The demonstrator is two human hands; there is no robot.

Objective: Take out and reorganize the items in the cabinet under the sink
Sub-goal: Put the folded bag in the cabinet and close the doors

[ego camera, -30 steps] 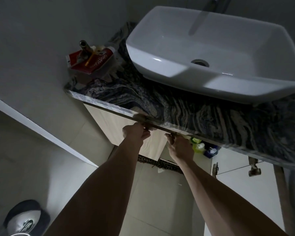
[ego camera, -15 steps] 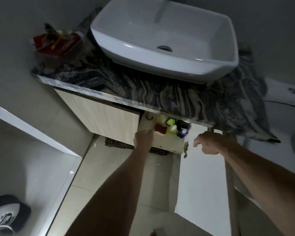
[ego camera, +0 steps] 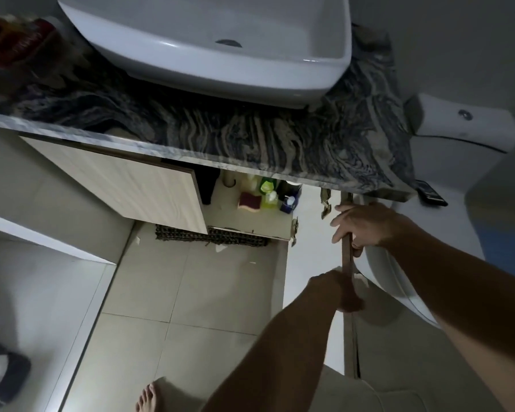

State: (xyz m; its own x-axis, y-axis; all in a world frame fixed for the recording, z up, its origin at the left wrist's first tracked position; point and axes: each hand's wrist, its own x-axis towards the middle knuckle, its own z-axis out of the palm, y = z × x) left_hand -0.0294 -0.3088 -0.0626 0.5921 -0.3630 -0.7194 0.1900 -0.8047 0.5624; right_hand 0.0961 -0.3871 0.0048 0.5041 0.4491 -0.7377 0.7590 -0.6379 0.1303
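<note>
Under a dark marbled tabletop (ego camera: 250, 135) carrying a white sink (ego camera: 208, 49), both grips, left hand (ego camera: 336, 289) and right hand (ego camera: 366, 227), curl round the open cabinet door's edge (ego camera: 347, 263), bottles (ego camera: 268, 191) inside, above beige floor tiles (ego camera: 197, 286).

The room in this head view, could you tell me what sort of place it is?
Most likely a home bathroom: a white basin on a marbled counter, a toilet beside it, and cleaning bottles in the open cabinet.

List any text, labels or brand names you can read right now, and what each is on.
None is readable.
Red box on the countertop: print too blurred.
Bottles inside the cabinet: labels too small and dark.
Cap on the floor: a logo, no legible letters.
</note>
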